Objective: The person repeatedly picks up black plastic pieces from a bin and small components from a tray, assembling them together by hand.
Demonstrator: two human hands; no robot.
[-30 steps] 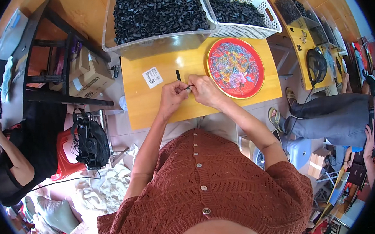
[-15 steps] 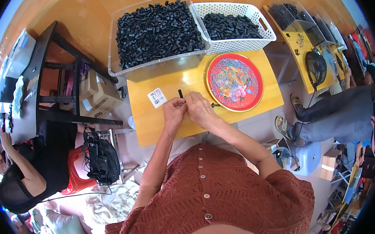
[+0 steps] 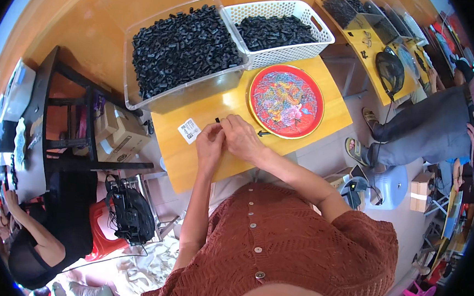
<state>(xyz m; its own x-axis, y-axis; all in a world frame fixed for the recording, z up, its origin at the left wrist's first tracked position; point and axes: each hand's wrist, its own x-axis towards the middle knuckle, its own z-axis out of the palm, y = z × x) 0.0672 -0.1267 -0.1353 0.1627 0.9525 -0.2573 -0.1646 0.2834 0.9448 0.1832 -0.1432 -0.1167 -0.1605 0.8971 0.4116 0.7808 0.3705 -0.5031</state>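
Note:
My left hand (image 3: 210, 141) and my right hand (image 3: 242, 137) meet over the yellow table (image 3: 183, 163), fingertips pinched together. A small black plastic piece (image 3: 217, 119) pokes out above the fingertips; most of it is hidden by the fingers. Both hands appear closed on it. Just right of my right hand lies another thin black piece (image 3: 264, 133) on the table. A round red tray (image 3: 320, 111) with a gold rim and flower pattern stands beyond it, with many tiny silvery pieces scattered inside. Left of my hands is a white printed label (image 3: 189, 130).
A clear bin (image 3: 166, 103) full of black parts and a white perforated basket (image 3: 279, 56) of black pieces stand along the table's far side. A black table (image 3: 45, 101) and a seated co-worker (image 3: 70, 208) are at left. Another person's legs (image 3: 424, 139) show at right.
The view has shifted slightly, moving table and hands a little left in the picture. Less of the black piece sticks out above my fingertips. Both hands stay pinched together.

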